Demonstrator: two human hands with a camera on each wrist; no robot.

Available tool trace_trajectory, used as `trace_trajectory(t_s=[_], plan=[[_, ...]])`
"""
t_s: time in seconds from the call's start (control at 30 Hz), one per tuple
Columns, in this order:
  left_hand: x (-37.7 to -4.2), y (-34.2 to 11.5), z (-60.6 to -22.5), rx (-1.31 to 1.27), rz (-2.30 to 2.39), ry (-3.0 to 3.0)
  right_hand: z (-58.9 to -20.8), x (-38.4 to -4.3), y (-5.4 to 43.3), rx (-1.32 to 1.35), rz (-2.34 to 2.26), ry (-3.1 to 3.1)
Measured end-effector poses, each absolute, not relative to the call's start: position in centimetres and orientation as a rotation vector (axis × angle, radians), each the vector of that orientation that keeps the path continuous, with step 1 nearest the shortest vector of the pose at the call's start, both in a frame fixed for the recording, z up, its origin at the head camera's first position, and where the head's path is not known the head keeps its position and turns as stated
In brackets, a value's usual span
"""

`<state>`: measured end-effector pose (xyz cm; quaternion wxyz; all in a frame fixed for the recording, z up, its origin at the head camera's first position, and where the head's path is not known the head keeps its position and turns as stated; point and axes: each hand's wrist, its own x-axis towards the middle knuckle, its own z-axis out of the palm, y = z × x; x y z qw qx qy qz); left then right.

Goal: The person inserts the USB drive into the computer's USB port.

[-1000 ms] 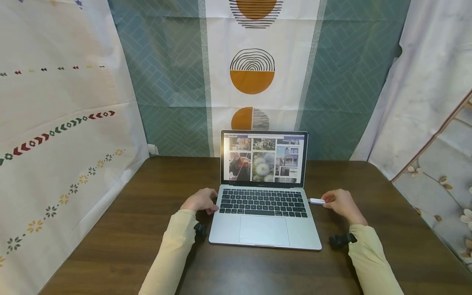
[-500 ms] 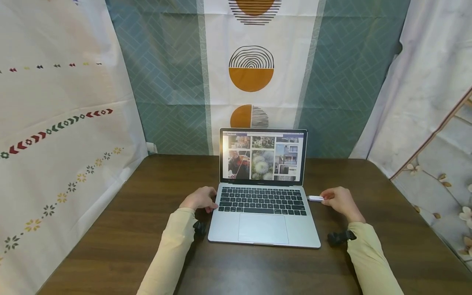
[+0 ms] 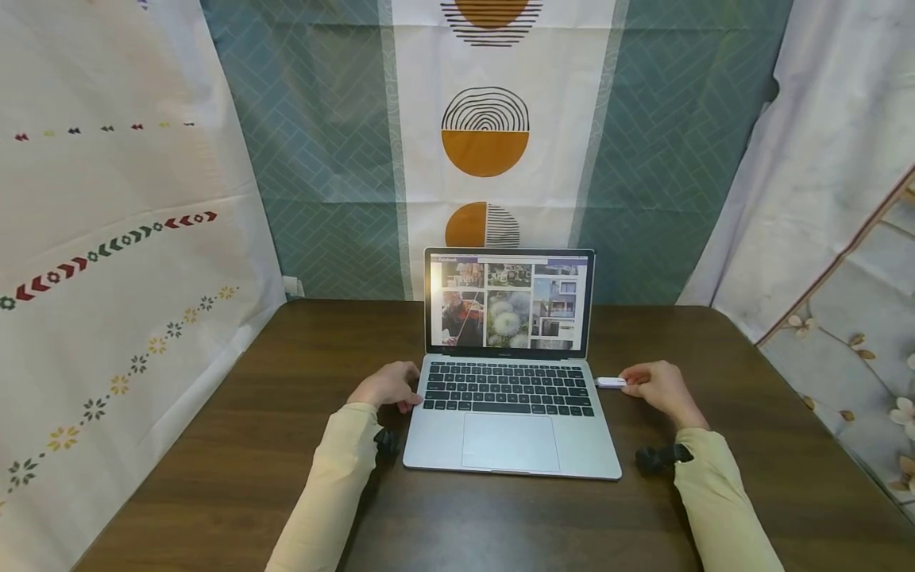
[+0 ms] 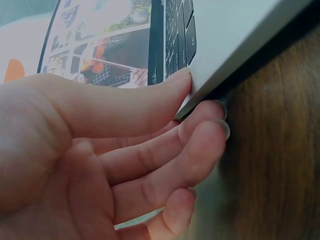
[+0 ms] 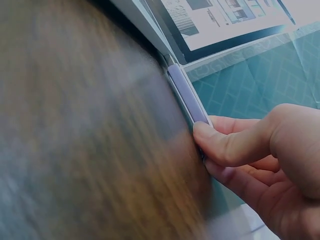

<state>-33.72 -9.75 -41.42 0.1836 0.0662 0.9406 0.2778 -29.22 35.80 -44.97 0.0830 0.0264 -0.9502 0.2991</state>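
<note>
An open silver laptop (image 3: 511, 443) stands on the table, its screen lit with a page of pictures. At its left edge is my left hand (image 3: 386, 387). In the left wrist view, the thumb (image 4: 145, 107) presses on top of the laptop's rim (image 4: 220, 65) while fingertips reach beneath it. My right hand (image 3: 661, 391) pinches the outer end of a white and purple USB stick (image 3: 610, 382) at the right side. The right wrist view has the stick (image 5: 186, 92) in line with the laptop's side, a metal end meeting it; how deep it sits cannot be told.
The brown wooden table (image 3: 236, 413) extends around the laptop on all sides. Behind it hangs a green and white patterned cloth (image 3: 336, 159). White patterned cloths (image 3: 129, 262) line the left and right sides. Black bands sit on both wrists.
The head view has shifted slightly, so everything appears a little higher and further left. Both hands keep their holds on the laptop and the USB stick.
</note>
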Motion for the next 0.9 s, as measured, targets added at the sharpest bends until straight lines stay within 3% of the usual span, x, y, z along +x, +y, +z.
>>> trace_trajectory(t_s=[0.9], plan=[[-33.4,-9.5,-41.9,0.169,0.811,2.692,-45.7,-29.9,35.4,0.075,0.911,-2.863]])
